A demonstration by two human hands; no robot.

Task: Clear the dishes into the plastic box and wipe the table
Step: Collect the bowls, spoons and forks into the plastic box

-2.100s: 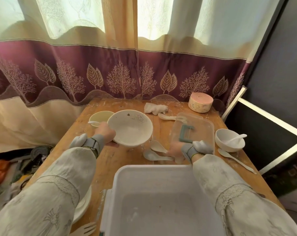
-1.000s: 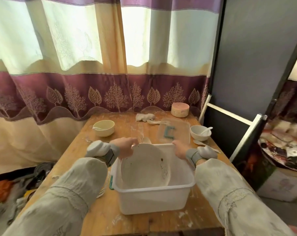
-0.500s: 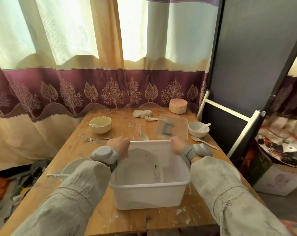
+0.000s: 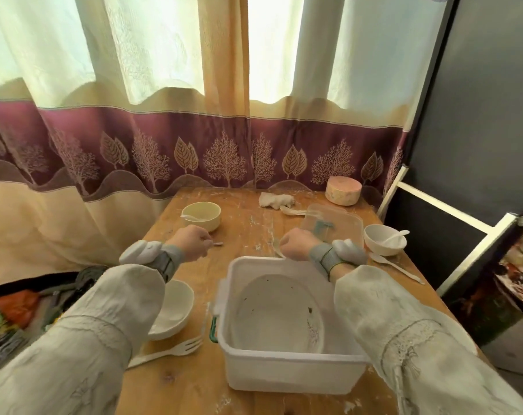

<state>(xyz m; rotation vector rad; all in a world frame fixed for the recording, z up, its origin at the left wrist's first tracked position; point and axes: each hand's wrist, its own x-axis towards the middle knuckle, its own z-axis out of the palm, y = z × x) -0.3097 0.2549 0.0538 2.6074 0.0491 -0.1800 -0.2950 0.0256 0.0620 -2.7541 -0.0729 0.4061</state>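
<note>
The plastic box [image 4: 287, 324] is sitting at the table's [image 4: 248, 232] near edge, a large bowl [image 4: 279, 314] lying inside. Bare wood is showing beyond it. The left hand [image 4: 191, 242] is pinching a fork handle [image 4: 217, 243]; the right hand [image 4: 296, 244] is curling around a spoon [image 4: 276, 250] by the box's far rim.

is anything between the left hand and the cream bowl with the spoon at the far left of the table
Nothing visible. The left hand sits just short of the cream bowl, with only bare wooden table between them. It pinches a small utensil whose tip pokes out.
</note>
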